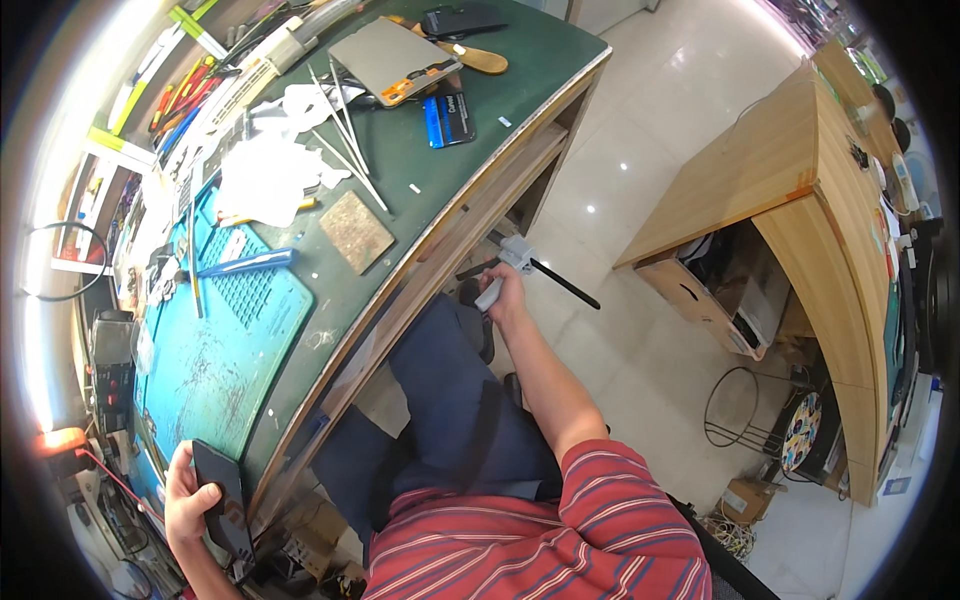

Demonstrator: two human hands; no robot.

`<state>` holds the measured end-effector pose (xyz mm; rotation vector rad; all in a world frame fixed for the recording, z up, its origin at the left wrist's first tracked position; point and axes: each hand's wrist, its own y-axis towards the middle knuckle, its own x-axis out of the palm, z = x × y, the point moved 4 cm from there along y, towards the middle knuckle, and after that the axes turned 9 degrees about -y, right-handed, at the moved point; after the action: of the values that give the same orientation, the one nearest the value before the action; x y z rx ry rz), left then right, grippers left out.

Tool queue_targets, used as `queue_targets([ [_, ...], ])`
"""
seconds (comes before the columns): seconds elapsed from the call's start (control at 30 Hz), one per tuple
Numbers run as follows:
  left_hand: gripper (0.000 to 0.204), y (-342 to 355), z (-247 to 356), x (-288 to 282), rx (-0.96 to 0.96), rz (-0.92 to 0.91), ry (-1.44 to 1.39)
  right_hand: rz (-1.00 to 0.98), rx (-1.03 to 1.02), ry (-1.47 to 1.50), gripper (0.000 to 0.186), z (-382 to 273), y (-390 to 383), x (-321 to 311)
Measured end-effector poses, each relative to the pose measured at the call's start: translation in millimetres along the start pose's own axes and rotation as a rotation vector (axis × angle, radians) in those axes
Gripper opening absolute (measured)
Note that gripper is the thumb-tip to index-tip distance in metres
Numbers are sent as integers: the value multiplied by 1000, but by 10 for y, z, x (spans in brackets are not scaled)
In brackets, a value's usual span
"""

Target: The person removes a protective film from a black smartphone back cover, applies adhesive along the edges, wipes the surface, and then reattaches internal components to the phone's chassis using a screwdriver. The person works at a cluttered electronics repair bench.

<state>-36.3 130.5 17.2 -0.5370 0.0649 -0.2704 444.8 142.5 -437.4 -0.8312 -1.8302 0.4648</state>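
At the lower left, my left hand (190,501) is closed around the edge of a black smartphone (224,506), with the thumb on its dark face. The phone is tilted beside the near end of the workbench. My right hand (507,291) reaches down past the bench's front edge, low over the floor. Its fingers are curled round a small whitish piece (489,294) whose kind I cannot make out. Just beyond the fingertips is a crumpled, pale grey object (516,253) with a black bar (566,284) sticking out from it; whether my hand touches it is unclear.
A teal repair mat (215,370) covers part of the green workbench (530,50). On the bench are white tissues (265,180), tweezers (352,165), a blue-handled tool (245,263), a brown square pad (356,232) and a grey flat device (395,60). A wooden desk (720,170) stands right.
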Motion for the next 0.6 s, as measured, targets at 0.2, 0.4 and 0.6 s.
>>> queue_targets([
  [0.2, 60, 47, 17, 38, 40, -47, -33, -274, 272, 239, 47, -180, -373, -41],
  [0.4, 56, 43, -15, 47, -6, -135, -76, -543, 236, 196, 59, -818, -1934, -597],
  [0.6, 59, 77, 34, 66, -18, -206, -27, -695, 230, 1, 66, -1286, -2985, -546],
])
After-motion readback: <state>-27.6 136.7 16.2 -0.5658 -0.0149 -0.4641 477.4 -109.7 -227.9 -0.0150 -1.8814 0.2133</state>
